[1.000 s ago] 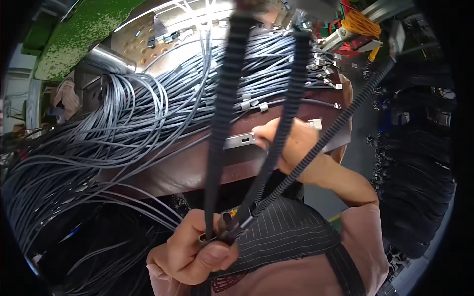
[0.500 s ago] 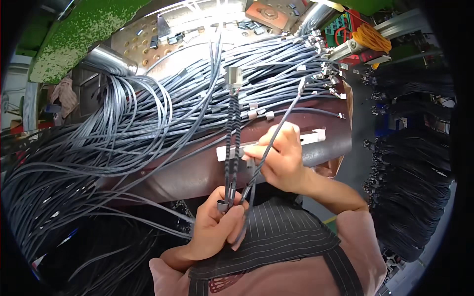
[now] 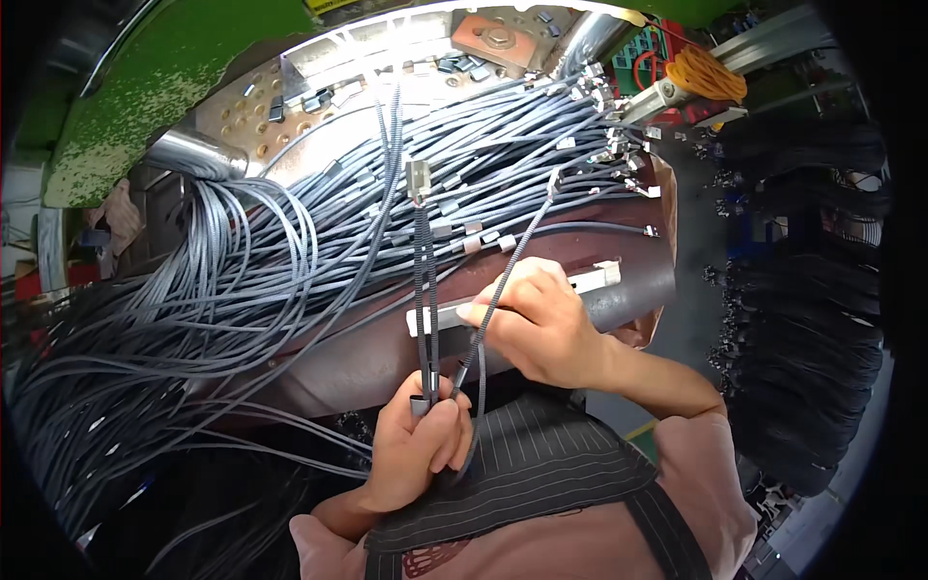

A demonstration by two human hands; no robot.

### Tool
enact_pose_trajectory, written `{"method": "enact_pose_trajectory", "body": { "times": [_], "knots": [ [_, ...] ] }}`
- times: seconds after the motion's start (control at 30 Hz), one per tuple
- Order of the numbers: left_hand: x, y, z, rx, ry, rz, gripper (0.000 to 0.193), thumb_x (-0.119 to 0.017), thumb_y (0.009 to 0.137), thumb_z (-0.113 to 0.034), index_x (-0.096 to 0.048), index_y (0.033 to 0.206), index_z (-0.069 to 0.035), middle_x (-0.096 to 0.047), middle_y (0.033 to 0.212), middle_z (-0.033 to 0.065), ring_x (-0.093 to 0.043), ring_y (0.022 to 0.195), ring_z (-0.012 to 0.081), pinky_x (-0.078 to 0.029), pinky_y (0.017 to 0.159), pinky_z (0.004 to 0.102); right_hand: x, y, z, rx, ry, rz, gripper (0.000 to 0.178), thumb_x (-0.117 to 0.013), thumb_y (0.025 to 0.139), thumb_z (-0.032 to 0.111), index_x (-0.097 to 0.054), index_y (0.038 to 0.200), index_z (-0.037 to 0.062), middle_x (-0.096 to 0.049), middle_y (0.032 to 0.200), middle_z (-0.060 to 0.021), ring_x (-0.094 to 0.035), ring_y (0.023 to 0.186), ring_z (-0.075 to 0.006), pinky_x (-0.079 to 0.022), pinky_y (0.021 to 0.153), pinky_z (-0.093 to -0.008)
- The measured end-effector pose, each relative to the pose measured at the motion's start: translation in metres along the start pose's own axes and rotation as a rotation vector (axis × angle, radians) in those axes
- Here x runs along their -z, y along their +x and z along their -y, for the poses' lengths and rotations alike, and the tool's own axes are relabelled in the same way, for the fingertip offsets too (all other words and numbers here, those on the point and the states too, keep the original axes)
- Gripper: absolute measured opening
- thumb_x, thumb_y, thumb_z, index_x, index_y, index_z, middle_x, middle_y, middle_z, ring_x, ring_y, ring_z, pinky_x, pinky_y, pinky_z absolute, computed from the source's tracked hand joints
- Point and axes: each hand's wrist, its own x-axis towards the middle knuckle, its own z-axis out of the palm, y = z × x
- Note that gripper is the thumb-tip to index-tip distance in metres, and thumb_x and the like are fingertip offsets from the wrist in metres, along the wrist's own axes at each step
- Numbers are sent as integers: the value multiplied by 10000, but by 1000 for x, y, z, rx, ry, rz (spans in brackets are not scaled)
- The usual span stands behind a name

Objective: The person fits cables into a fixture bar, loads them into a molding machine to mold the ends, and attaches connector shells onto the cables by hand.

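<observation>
My left hand [image 3: 420, 440] is closed around a bunch of grey ribbed cables at my waist. Two strands [image 3: 425, 280] of them rise to a metal-cased connector [image 3: 419, 181]. A small dark metal clip [image 3: 419, 405] shows at the left fingers. Another ribbed cable [image 3: 519, 242] leans up and right from the left hand to a small end fitting [image 3: 554, 182]. My right hand [image 3: 536, 324] is closed in a pinch beside that cable's middle, partly behind it; what its fingertips hold is not clearly visible.
A thick heap of grey cables [image 3: 319, 222] covers the bench, metal ends at the right. A white strip [image 3: 594, 277] lies along the brown bench edge [image 3: 648, 285]. Green machine frame [image 3: 145, 106] stands at the left; dark cable bundles [image 3: 802, 338] hang at the right.
The view has shifted, so the bench appears farther left and slightly lower. Both hands stay near the same cables; the right fingers look more closely pinched.
</observation>
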Motion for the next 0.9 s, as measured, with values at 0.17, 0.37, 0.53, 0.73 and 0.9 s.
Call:
{"method": "enact_pose_trajectory", "body": {
  "times": [0.17,0.37,0.53,0.73,0.9],
  "knots": [
    [3,6,-1,-13,-39,-23,106,-436,1009,-73,-479,1018,24,-404,542,3,-354,460,79,-312,466,243,-2,4,2,-87,-103,-57,349,-751,726,50,-686,1069,51,-603,925,-68,-591,892,-250,-453,714,-378],
    [4,0,-6,45,4,-46,89,-471,993,-40,-497,1047,25,-467,647,-8,-365,520,45,-294,490,217,49,21,-2,-162,-174,-140,385,-701,720,-34,-677,1090,70,-612,1042,-69,-608,797,-204,-504,620,-310],
    [10,-17,-17,-243,203,251,177,-441,1013,-44,-489,1147,60,-587,803,77,-468,566,36,-393,545,201,51,15,-17,-107,-187,2,325,-648,723,-31,-658,1037,51,-645,984,-74,-660,818,-235,-549,662,-316],
    [0,-18,-34,-138,-12,511,226,-429,1044,-108,-459,1153,88,-580,805,97,-479,568,51,-411,520,224,25,-8,-1,-148,254,39,346,-723,725,-68,-620,1038,35,-665,996,-97,-684,815,-242,-560,675,-321],
    [2,-17,-32,-116,-56,557,221,-436,1048,-126,-468,1151,67,-513,725,61,-431,548,37,-346,487,211,22,-15,1,-211,280,-18,325,-734,736,-74,-617,1027,11,-647,1040,-115,-698,819,-217,-585,677,-292]
  ]
}}
